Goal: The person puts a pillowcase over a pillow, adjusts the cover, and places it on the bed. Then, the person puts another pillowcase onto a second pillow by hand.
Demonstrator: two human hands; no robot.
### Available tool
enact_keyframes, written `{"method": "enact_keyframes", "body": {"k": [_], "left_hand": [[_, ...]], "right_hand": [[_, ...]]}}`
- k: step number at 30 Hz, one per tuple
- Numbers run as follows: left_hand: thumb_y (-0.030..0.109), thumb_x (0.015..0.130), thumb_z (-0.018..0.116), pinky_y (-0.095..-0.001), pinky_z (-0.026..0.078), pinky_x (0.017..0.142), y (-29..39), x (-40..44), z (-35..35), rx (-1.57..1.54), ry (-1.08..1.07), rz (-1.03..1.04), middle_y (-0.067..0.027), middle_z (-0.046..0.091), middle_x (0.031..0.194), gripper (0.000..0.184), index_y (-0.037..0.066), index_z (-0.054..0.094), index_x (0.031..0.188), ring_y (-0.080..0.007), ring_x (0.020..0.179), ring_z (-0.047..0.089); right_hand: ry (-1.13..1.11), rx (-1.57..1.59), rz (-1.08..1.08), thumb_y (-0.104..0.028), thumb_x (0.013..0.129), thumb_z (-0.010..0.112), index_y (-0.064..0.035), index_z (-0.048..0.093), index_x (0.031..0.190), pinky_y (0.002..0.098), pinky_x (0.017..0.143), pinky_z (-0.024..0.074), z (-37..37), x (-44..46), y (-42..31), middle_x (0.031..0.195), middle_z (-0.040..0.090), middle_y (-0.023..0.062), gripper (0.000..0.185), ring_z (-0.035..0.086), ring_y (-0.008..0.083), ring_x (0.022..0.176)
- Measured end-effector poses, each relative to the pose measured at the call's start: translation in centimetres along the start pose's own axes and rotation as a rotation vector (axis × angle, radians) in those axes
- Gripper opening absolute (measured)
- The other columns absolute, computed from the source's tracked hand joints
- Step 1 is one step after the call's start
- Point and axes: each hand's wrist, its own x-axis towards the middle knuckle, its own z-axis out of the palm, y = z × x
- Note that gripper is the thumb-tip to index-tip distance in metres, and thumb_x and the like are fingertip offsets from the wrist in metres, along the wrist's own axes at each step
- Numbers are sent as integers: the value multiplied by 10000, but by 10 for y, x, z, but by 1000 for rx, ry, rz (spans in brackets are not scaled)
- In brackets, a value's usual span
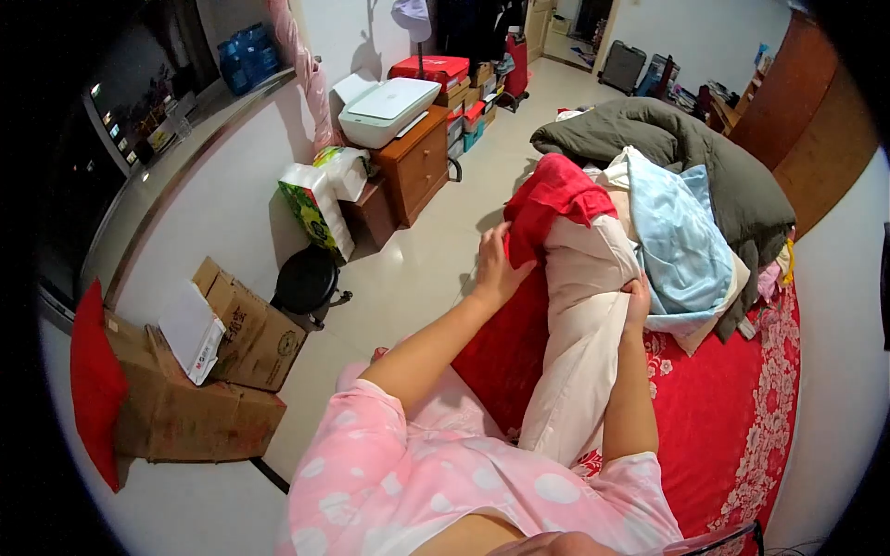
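Observation:
A long, stuffed cream pillow or rolled quilt (579,343) lies along the bed, its near end against my body. Bunched over its far end is a red cloth (554,202), perhaps a cover. My left hand (501,267) is closed on the left edge of that red cloth, with its fingers partly behind the fabric. On the right side of the cream bedding, my right hand (637,301) grips a fold, most of its fingers hidden. Just beyond the right hand rests a crumpled light blue cloth (677,246).
A dark grey-green quilt (742,176) is heaped at the bed's far side, on a red patterned sheet (700,417). Left of the bed stand cardboard boxes (199,417), a black round stool (308,281) and a wooden cabinet (417,162) bearing a white printer (389,107).

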Motion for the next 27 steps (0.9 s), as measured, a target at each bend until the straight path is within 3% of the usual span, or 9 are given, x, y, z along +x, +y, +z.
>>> {"method": "enact_keyframes", "body": {"k": [3, 6, 10, 15, 16, 18, 20, 22, 27], "left_hand": [[225, 753, 771, -404, 454, 941, -19, -4, 8, 112, -11, -106, -203, 497, 1200, 872, 19, 249, 1421, -372, 1010, 559], [207, 846, 659, -388, 469, 910, -43, 13, 23, -112, -379, -339, -188, 596, 1084, 593, -9, 410, 1339, -318, 958, 602], [166, 898, 563, -377, 497, 773, -68, 78, 36, -756, -193, -753, -110, 654, 856, 178, 75, 604, 1045, -235, 819, 609], [59, 817, 586, -364, 489, 766, -33, 136, 26, -97, 431, -96, -194, 504, 1103, 328, 20, 493, 1130, -310, 970, 528], [29, 782, 593, -370, 484, 770, -10, 127, 15, -168, 295, -38, -209, 399, 1189, 411, 31, 443, 1164, -337, 1028, 473], [28, 804, 594, -351, 490, 752, 34, 99, -5, -195, 63, 69, -114, 548, 939, 206, 42, 519, 996, -244, 884, 566], [8, 764, 590, -364, 473, 748, 63, 67, -8, -249, -118, 326, -128, 553, 844, 94, 33, 558, 849, -288, 815, 571], [63, 759, 625, -404, 476, 741, 79, 43, -4, -252, -217, 286, -154, 543, 902, 141, 37, 562, 883, -343, 833, 569], [116, 767, 669, -434, 434, 853, 70, 56, 9, -113, 192, 177, -185, 504, 1023, 288, 11, 538, 1001, -378, 963, 506]], "right_hand": [[-40, -1, -68, -9, 729, 412, 25, 568, 1134, 194, 652, 412, 0, -5, -10, 883, 578, 27, 436, 500, 104, 716], [-27, -43, -60, -11, 728, 412, 27, 564, 1129, 197, 657, 420, -11, -16, -31, 902, 581, 35, 431, 508, 106, 725], [40, 39, -110, -8, 730, 418, 21, 564, 1125, 192, 654, 412, -35, -25, -50, 885, 575, 20, 422, 497, 94, 714], [69, -14, -136, -6, 736, 426, 21, 554, 1151, 191, 635, 408, -32, -36, -58, 836, 564, 0, 436, 488, 83, 684], [48, -57, -144, -7, 737, 427, 23, 550, 1161, 194, 632, 410, -31, -34, -53, 829, 563, -1, 442, 488, 84, 679], [88, -53, -110, -17, 753, 436, 33, 550, 1176, 200, 624, 411, -24, -31, -38, 815, 562, 6, 441, 481, 82, 667], [108, -59, -79, -22, 760, 442, 39, 554, 1174, 200, 625, 412, -8, -33, -28, 817, 567, 15, 433, 482, 83, 663], [61, -84, -128, -30, 763, 456, 48, 557, 1173, 200, 635, 421, 7, -34, -20, 821, 577, 30, 429, 498, 91, 665], [38, -98, -78, -47, 743, 488, 37, 562, 1172, 205, 669, 433, 33, -52, -21, 878, 599, 49, 444, 527, 100, 717]]}}
